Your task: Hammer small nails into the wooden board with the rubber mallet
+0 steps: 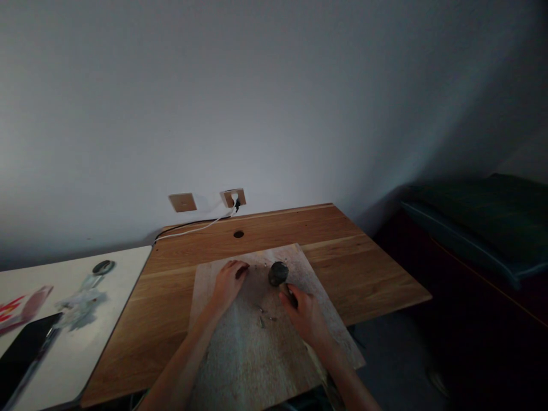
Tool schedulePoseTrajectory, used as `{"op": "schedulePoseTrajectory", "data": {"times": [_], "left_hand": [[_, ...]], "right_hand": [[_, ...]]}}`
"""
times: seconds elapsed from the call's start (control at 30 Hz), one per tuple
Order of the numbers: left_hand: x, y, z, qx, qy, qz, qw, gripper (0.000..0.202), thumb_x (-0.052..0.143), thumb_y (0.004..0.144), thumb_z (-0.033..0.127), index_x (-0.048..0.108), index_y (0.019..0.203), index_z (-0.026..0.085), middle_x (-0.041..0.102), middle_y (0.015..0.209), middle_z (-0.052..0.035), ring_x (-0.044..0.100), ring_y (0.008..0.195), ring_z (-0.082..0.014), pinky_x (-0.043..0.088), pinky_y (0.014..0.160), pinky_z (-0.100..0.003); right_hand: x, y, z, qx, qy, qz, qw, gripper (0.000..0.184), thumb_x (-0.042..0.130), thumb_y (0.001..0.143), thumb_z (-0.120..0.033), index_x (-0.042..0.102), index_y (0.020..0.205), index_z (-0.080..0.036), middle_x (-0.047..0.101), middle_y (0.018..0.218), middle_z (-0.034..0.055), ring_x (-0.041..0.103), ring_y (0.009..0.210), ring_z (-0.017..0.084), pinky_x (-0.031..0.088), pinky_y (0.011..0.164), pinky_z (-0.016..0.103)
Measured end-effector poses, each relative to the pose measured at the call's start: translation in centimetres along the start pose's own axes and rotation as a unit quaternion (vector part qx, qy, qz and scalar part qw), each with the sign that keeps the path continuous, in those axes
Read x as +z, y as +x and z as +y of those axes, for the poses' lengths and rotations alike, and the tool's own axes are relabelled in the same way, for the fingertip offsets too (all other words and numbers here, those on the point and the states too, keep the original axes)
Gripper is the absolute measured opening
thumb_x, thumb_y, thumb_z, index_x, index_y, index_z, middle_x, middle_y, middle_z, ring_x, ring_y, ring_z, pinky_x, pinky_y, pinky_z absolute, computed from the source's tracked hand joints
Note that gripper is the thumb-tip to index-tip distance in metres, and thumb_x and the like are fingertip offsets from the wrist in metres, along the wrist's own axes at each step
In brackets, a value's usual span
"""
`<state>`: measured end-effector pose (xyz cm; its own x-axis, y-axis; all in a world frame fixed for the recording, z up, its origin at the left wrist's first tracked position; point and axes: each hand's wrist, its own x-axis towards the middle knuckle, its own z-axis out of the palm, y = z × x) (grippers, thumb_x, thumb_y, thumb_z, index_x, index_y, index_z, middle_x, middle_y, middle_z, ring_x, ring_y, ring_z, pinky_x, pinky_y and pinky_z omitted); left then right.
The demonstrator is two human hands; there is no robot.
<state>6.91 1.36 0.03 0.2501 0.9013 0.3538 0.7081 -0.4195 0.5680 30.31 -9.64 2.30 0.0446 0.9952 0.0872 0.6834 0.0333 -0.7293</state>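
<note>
My right hand [305, 313] is wrapped round the pale handle of a mallet [278, 274], whose dark round head hangs over the upper part of a flat wooden board [240, 354]. On the board's upper left rests my left hand [230, 281], fingers curled and tips pressed together; whatever they pinch is too small to make out. Several small metal screws or nails [262, 321] lie loose in the middle of the board, between my hands. A few tiny shiny points [265, 265] show near the mallet head, close to the board's far edge.
The board lies on a wooden table [368, 279] against a wall. Cables run along the back to a wall socket [233, 198]. On the left, a white table [103, 325] holds a tape roll [103, 266], crumpled plastic [82, 307] and a dark flat device [25, 354].
</note>
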Motion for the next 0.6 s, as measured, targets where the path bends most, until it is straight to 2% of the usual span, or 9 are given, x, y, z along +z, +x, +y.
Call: {"op": "schedulePoseTrajectory", "data": {"times": [0.2, 0.33, 0.4, 0.6], "left_hand": [[0.0, 0.1, 0.2, -0.007, -0.011, 0.007, 1.0, 0.017, 0.062, 0.087, 0.011, 0.074, 0.093, 0.02, 0.074, 0.097, -0.0063, 0.069, 0.093, -0.0219, 0.055, 0.088, -0.035], [0.0, 0.1, 0.1, -0.035, -0.037, -0.004, 0.999, 0.029, 0.06, 0.085, 0.008, 0.071, 0.109, 0.02, 0.076, 0.098, -0.0052, 0.071, 0.09, -0.0201, 0.055, 0.087, -0.033], [0.1, 0.1, 0.0, -0.044, -0.053, -0.007, 0.998, 0.034, 0.06, 0.084, 0.007, 0.069, 0.114, 0.021, 0.076, 0.096, -0.0043, 0.071, 0.088, -0.019, 0.055, 0.086, -0.032], [0.2, 0.2, 0.0, -0.072, -0.071, 0.002, 0.995, 0.038, 0.061, 0.08, 0.006, 0.067, 0.115, 0.018, 0.075, 0.092, -0.0042, 0.07, 0.082, -0.0185, 0.056, 0.083, -0.033]], "right_hand": [[0.0, 0.1, 0.0, -0.001, -0.013, -0.006, 1.0, 0.035, 0.046, 0.098, -0.042, 0.072, 0.098, -0.018, 0.075, 0.077, 0.0093, 0.071, 0.072, 0.024, 0.041, 0.063, 0.029], [0.0, 0.2, -0.6, -0.001, -0.023, -0.017, 1.0, 0.031, 0.049, 0.098, -0.04, 0.073, 0.095, -0.019, 0.075, 0.074, 0.007, 0.068, 0.065, 0.021, 0.039, 0.06, 0.028], [0.0, 0.6, -1.4, -0.006, -0.025, -0.023, 0.999, 0.03, 0.05, 0.098, -0.039, 0.072, 0.092, -0.02, 0.074, 0.073, 0.0056, 0.068, 0.064, 0.02, 0.037, 0.059, 0.026], [0.7, 3.2, -4.8, -0.033, -0.033, -0.032, 0.998, 0.023, 0.054, 0.098, -0.035, 0.071, 0.09, -0.02, 0.072, 0.07, 0.0034, 0.066, 0.062, 0.017, 0.036, 0.058, 0.024]]}}
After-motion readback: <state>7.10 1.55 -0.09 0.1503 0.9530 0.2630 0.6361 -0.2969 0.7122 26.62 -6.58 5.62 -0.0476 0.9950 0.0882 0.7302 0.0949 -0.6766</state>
